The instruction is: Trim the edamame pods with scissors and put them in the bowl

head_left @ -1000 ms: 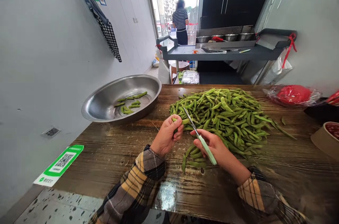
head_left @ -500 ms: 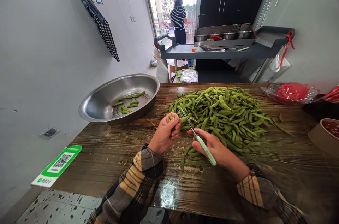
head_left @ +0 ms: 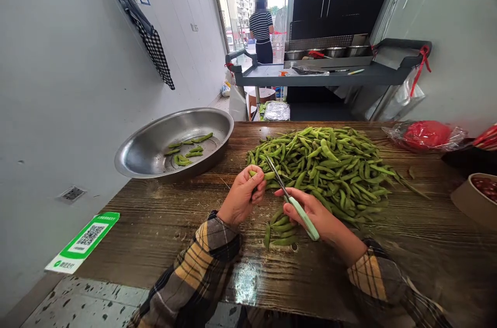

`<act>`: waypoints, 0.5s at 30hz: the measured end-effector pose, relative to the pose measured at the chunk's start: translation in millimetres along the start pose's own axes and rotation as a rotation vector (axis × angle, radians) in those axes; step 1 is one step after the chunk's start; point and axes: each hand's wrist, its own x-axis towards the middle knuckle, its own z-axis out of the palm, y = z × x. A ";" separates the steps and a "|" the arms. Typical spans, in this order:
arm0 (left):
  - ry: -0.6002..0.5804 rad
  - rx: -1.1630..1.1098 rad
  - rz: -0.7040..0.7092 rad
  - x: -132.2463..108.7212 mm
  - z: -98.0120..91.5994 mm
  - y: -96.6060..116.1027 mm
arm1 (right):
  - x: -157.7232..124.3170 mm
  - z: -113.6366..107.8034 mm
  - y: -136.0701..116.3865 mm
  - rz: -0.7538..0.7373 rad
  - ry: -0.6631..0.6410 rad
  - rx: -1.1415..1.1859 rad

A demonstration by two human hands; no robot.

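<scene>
Between the thumb and fingers of my left hand [head_left: 244,192] is a green soybean pod [head_left: 268,176], its end sticking out to the right. My right hand [head_left: 316,217] is closed around the pale green handles of a pair of scissors [head_left: 302,217]. The blades point up and left, beside the pod's free end; whether they touch it I cannot tell. Just behind both hands spreads a big heap of soybean pods [head_left: 330,162]. A few loose pods [head_left: 285,237] lie nearer, partly under my right hand. Several pods [head_left: 182,160] rest in the steel basin.
The wide steel basin [head_left: 134,154] stands at the table's left edge. A green QR-code card [head_left: 87,237] lies at the near left corner. On the right are a red bundle in plastic [head_left: 429,134] and a paper bowl [head_left: 471,204]. A grey cart [head_left: 264,79] stands beyond; a person [head_left: 261,28] is in the doorway.
Almost nothing differs. The scissors and my right hand have shifted very slightly, while my left hand keeps its hold on the pod in the same place.
</scene>
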 end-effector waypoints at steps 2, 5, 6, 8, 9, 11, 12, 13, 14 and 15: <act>-0.003 0.009 0.004 0.2 -0.8 0.2 | -0.4 -0.3 0.7 0.000 0.010 -0.024; -0.007 0.012 0.012 0.6 -2.4 0.9 | -1.1 0.0 -0.6 0.010 0.019 -0.050; -0.009 0.012 0.011 0.7 -2.8 1.2 | -1.3 0.1 -1.1 0.016 0.019 -0.050; -0.009 0.011 0.012 0.7 -3.5 1.9 | -1.4 0.3 -1.5 0.026 0.019 -0.049; -0.008 0.011 0.013 0.7 -3.6 2.2 | -1.3 0.3 -1.2 0.026 0.021 -0.052; -0.003 0.009 0.016 0.8 -3.9 2.6 | -1.1 0.1 0.5 0.019 0.034 -0.065; 0.001 0.009 0.018 0.8 -3.9 2.7 | -0.9 0.0 1.7 0.015 0.042 -0.073; 0.004 0.009 0.019 0.9 -4.0 2.7 | -0.7 0.1 3.0 0.012 0.048 -0.079; 0.007 0.011 0.021 1.0 -4.1 2.7 | -0.4 0.3 4.3 0.012 0.054 -0.082; 0.010 0.014 0.024 1.1 -4.1 2.6 | -0.1 0.7 5.4 0.018 0.059 -0.081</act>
